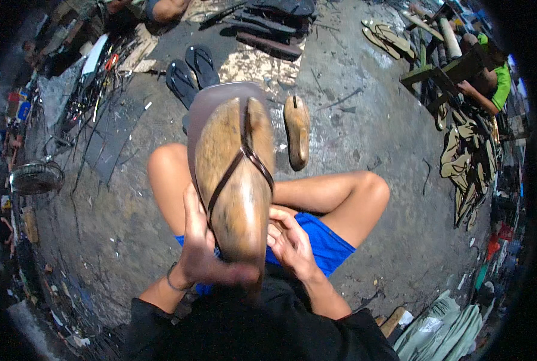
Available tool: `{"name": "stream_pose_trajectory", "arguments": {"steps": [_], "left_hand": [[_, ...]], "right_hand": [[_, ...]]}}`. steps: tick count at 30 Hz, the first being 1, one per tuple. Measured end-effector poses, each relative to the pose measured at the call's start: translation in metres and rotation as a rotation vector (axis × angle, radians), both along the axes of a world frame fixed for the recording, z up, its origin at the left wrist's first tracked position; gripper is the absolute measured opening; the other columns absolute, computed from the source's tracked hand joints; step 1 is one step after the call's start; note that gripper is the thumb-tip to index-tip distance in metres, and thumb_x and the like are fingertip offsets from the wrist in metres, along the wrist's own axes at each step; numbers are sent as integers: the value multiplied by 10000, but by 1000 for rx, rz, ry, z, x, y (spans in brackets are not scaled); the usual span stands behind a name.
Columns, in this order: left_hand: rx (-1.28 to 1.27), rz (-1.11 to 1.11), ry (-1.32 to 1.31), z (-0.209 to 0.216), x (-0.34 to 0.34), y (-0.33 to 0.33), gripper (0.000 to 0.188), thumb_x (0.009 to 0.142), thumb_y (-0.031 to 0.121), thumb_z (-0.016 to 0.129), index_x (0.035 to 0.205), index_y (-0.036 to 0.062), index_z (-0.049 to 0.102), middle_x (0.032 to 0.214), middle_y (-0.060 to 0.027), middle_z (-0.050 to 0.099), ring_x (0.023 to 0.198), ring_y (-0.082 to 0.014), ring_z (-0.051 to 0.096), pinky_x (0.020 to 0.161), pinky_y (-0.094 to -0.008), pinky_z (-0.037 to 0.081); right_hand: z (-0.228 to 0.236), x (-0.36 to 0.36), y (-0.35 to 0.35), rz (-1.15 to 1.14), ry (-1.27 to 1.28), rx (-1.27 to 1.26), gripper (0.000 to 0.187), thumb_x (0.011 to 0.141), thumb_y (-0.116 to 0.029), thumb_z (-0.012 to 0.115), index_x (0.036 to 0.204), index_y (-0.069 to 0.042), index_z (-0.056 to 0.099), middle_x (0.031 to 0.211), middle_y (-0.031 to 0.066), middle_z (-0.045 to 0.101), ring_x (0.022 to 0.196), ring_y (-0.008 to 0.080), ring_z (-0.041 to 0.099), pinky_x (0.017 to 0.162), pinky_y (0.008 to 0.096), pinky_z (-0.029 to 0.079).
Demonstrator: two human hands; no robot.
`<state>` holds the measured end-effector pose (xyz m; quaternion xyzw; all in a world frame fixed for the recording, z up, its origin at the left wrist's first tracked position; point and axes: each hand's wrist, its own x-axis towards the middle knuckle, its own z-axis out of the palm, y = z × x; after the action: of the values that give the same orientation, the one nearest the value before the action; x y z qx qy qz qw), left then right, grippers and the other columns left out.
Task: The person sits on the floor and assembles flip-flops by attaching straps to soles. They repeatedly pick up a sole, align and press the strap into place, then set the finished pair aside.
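A wooden foot-shaped last, worn and shiny, is held up before me, toe end away. Strapped onto it is a flip-flop with a dark brown sole and a thin, glossy dark V-shaped strap; its toe post runs into the slot in the last. My left hand grips the heel end, fingers along the left side and thumb, blurred, across the heel. My right hand is at the right side of the heel, palm partly up, fingers loosely bent and apart; its fingertips are close against the last, and contact is unclear.
A smaller-looking second last lies on the concrete floor beyond. Black flip-flops and stacked dark soles lie farther off. Piled tan sandals, a wooden bench and a person in green are at right; a fan at left.
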<state>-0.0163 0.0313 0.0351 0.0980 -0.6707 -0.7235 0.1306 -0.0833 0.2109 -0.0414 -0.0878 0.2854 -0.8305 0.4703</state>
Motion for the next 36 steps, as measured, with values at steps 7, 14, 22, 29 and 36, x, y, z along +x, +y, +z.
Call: {"name": "stream_pose_trajectory", "arguments": {"steps": [7,14,22,29,36], "left_hand": [[-246,100,-56,-19,-23,1,1397,543,427,963,1469,-64,39,1400,-224,347,1332,-313,383,1127,-427,311],[-1008,-36,-176,14,-20,-1,462,886,321,690,1216,2,639,1210,-166,643,1164,-320,547,1003,-415,382],[-234,-199,-360,-20,0,20,296,993,257,578,838,7,616,670,-90,614,594,-152,598,571,-314,467],[84,-289,-384,-47,40,62,213,1050,206,407,960,16,436,761,-121,412,668,-202,423,658,-356,424],[-151,-339,-299,-49,43,54,112,1019,96,400,1009,8,469,760,-131,407,667,-243,456,654,-364,428]], "right_hand": [[31,-9,-7,111,887,443,1013,715,-205,848,1495,28,245,1487,210,385,1369,309,422,1120,419,359],[17,0,3,-171,-275,-13,1046,661,-412,741,1505,-19,266,1462,197,430,1280,338,509,1088,460,423],[-1,20,48,-459,-455,6,978,787,-549,610,1504,24,273,1481,318,355,1278,444,487,1030,568,452],[44,36,44,-524,-600,-189,809,802,-416,567,1449,34,383,1397,276,503,1258,399,526,1093,509,408],[41,41,53,-464,-619,-101,810,757,-393,556,1423,42,407,1346,255,556,1188,388,578,1049,498,438]]}}
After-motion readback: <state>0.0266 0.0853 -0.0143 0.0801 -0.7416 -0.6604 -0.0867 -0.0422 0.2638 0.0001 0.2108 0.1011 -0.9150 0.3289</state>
